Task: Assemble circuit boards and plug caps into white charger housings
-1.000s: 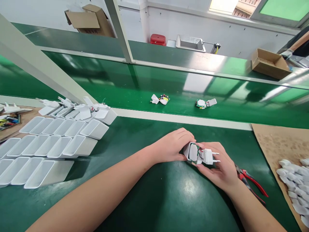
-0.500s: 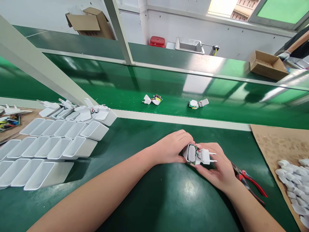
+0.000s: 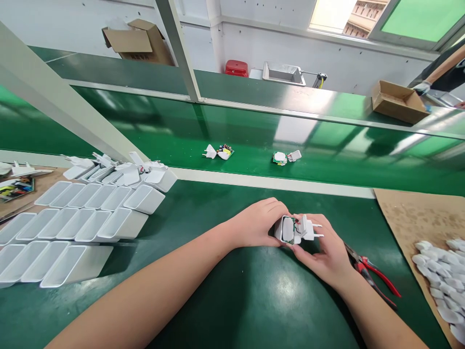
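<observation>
My left hand (image 3: pixel 259 223) is closed round the near end of a white power adapter housing (image 3: pixel 279 230), above the green table. From the housing's mouth shows a circuit board with a white pad (image 3: pixel 288 230). A white two-pin plug cap (image 3: pixel 307 229) hangs at its right on thin wires, pins pointing right. My right hand (image 3: pixel 325 252) wraps the right side of the adapter, fingers behind it and thumb below. Part of the housing is hidden by the fingers. Pliers with red and black handles (image 3: pixel 370 276) lie just beside my right wrist.
Rows of open white housings (image 3: pixel 85 223) stand at left, the back row carrying plug caps. Two board assemblies, one with a plug (image 3: pixel 218 151) and another (image 3: pixel 286 157), lie on the green belt. White caps (image 3: pixel 441 276) are heaped on cardboard at right. A person's arm (image 3: pixel 441 70) shows beyond.
The two board assemblies on the belt have shifted left. The plug cap in my right hand has tilted and sits slightly closer to the housing. My left hand keeps its grip.
</observation>
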Demonstrator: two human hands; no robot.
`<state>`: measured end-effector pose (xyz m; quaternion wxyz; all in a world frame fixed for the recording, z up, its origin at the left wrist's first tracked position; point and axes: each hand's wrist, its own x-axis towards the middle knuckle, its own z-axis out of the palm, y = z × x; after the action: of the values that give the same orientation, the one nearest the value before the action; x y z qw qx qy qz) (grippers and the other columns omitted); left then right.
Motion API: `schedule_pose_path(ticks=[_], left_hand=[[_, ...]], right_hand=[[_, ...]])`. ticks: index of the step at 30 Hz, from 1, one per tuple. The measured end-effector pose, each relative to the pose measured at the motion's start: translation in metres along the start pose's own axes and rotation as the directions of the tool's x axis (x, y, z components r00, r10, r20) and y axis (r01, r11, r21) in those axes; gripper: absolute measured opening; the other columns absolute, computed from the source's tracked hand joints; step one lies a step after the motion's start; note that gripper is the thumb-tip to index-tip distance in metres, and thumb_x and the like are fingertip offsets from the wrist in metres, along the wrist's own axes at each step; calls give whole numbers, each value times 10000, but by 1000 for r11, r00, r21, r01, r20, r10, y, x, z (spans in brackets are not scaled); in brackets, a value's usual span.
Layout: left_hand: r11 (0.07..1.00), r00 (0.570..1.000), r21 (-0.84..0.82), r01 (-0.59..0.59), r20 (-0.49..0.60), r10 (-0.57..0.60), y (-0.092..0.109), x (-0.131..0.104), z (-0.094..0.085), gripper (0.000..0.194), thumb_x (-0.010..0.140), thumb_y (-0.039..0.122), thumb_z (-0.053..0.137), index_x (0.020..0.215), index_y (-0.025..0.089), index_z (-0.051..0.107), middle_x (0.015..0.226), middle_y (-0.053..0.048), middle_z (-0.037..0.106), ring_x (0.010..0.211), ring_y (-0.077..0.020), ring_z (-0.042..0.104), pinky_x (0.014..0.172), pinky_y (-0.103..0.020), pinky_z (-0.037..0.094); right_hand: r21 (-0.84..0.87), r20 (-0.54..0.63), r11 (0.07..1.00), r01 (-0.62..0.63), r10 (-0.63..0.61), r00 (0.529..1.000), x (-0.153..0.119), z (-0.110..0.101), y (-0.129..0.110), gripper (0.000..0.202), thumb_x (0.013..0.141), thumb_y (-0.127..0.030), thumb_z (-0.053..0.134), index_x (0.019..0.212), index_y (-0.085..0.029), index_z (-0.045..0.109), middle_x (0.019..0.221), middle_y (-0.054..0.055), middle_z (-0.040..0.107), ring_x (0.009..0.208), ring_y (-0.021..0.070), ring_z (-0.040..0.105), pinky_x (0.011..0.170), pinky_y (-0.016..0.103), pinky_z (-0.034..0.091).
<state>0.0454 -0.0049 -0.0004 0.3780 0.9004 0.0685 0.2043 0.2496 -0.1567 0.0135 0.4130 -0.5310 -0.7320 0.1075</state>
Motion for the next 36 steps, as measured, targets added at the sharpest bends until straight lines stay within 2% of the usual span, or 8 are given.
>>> schedule_pose_path(ticks=[8,16,22,28,36], left_hand=[[1000,1000,-15,16,20,-16,1,0,0,445,853,389,858,1180,201,623,1153,-90,718,1067,-282,652,920,-412,526],[997,997,-25,66,48,-65,4,1,-2,470,873,513,852,1148,205,626,1140,-91,724,1050,-285,663,898,-410,523],[999,999,-24,34,28,-33,4,0,-1,457,861,443,864,1155,192,620,1138,-89,723,1033,-275,655,888,-404,523],[999,1000,-38,-3,24,4,1,-1,0,456,856,356,864,1209,202,621,1207,-100,723,1095,-278,654,958,-414,524],[1000,1000,-28,-14,8,14,1,-1,0,455,855,365,868,1201,204,622,1192,-91,731,1085,-277,660,945,-408,534]], right_hand=[[2,10,1000,-31,31,999,2,-1,-4,527,933,-212,787,1421,-290,600,1283,123,726,1157,315,727,931,479,655],[34,-6,997,-69,70,998,2,0,1,470,913,-237,815,1345,-282,635,1232,104,733,1108,296,730,922,458,642],[18,-10,1000,-20,20,1000,0,1,2,484,907,-194,811,1349,-262,625,1275,122,706,1141,295,703,951,461,621],[-23,-55,999,30,-32,998,3,1,-4,557,895,-185,813,1407,-260,608,1244,120,717,1095,294,721,909,457,627],[-50,-71,998,32,-35,997,3,2,-4,577,889,-207,815,1425,-270,610,1232,122,736,1079,311,741,894,476,641]])
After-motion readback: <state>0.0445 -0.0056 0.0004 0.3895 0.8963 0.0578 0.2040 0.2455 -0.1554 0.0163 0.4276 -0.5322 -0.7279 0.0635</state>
